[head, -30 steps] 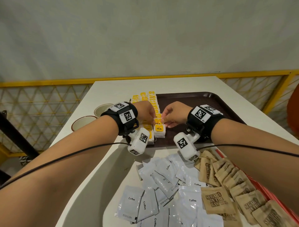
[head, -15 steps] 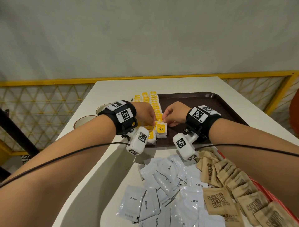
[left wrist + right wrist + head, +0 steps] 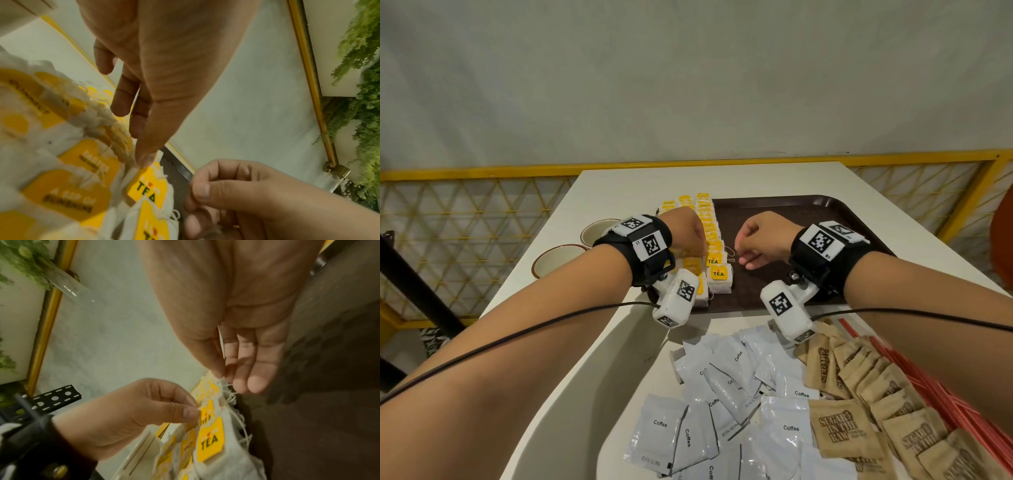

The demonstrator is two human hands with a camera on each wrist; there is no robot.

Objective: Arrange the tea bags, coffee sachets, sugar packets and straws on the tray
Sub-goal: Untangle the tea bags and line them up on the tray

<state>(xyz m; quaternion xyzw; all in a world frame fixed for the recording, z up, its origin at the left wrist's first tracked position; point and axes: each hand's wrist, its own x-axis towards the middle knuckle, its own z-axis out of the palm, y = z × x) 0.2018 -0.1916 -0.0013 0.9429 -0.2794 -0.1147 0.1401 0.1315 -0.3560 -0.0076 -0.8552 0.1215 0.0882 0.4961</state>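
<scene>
**Ana:** Head view first: how far along are we?

**Ben:** Early, I'd judge. Only the tea bags point(image 3: 714, 260) sit on the tray point(image 3: 808, 212), in rows along its left edge. The coffee sachets point(image 3: 726, 394), sugar packets point(image 3: 859, 394) and red straws point(image 3: 914, 370) all lie on the worktop point(image 3: 619, 192) just in front of the tray.

**Ana:** And the hands?

**Ben:** The left hand point(image 3: 686, 233) is over the tea rows; the right hand point(image 3: 763, 238) is just beside them, over bare tray, fingers curled.

**Ana:** What do the wrist views add?

**Ben:** Grip detail. Right wrist view shows the left hand point(image 3: 144, 405) pinching a tea bag's top edge, and the right hand point(image 3: 242, 353) with its thumb and a fingertip nipping a loose string. Left wrist view shows the tag printing, but neither wrist view shows the sachets, sugar or straws.
</scene>
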